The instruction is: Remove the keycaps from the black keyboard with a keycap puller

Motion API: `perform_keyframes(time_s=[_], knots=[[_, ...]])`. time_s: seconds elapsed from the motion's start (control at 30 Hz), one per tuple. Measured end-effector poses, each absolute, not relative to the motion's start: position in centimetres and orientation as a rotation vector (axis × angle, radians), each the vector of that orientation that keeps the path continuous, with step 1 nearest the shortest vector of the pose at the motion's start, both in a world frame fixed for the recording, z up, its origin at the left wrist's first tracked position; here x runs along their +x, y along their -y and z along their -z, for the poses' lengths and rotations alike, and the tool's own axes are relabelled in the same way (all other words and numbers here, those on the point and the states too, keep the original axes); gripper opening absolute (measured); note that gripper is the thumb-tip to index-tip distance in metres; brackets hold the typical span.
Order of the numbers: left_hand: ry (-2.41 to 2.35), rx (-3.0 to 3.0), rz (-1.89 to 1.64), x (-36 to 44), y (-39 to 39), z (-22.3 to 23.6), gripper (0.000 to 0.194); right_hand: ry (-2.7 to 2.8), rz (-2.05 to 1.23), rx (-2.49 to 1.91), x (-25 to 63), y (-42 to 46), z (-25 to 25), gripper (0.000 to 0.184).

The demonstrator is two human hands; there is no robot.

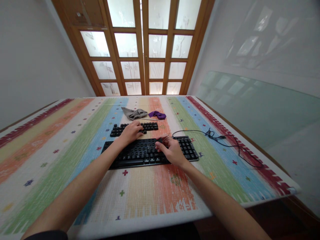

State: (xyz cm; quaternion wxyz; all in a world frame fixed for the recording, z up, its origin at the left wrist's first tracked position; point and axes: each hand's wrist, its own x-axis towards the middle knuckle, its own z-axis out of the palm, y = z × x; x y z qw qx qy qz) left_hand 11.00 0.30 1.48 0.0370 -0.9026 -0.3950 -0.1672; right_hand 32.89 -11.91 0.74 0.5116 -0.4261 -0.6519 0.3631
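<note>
On the cloth-covered worktop, black keyboard lies flat, loose keycaps laid out just behind it. Left hand reaches diagonally forward over the keyboard, palm down, fingers bent at the keycaps; can't tell if they grip one. Right hand angles inward above the keyboard, thumb and fingers pinched on a small dark piece, too small to identify.

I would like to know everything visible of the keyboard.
The keyboard is black and plastic-looking, lying flat on the striped tablecloth. Bare key posts show across much of its left and middle; number keys fill its right end. A cable leaves its back edge. The right hand is over it; contact is unclear.
</note>
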Motion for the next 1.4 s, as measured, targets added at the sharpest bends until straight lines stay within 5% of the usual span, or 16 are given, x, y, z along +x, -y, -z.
perform_keyframes(time_s=[1.0, 1.4], knots=[[1.276, -2.759, 0.535, 10.9, -0.3, -1.1, 0.009, 1.857, -0.628, -1.097, 33.4, 11.8, -1.0, 0.018], [1.381, -2.874, 1.042, 10.8, 6.9, -2.0, 0.011, 1.820, -0.657, -1.086, 32.7, 11.5, -0.7, 0.013]])
